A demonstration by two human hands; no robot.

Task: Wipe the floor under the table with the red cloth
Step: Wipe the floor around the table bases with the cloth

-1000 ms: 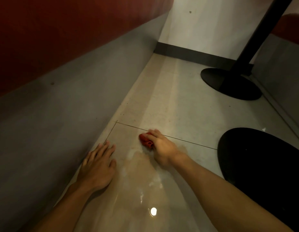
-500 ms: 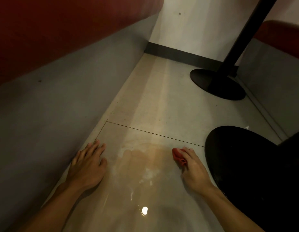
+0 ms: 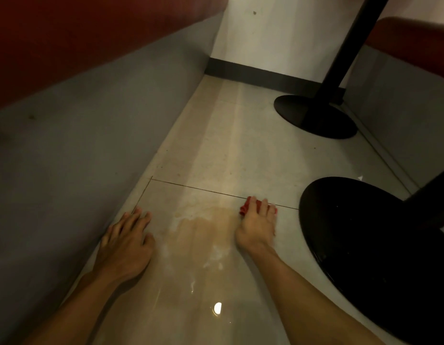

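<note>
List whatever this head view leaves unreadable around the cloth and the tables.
- red cloth: head view, mostly under the right hand; its size, and whether the fingers grip or only press it, cannot be told.
- Tabletop: head view, cut off by the top edge; the far pole runs out of frame.
- near table base: head view, its right side runs off the frame edge.
- white scrap beside that base: too small to identify.

cloth [image 3: 244, 210] – red | floor [image 3: 241, 150] – beige, thin dark grout lines | table base [image 3: 365, 245] black
</note>
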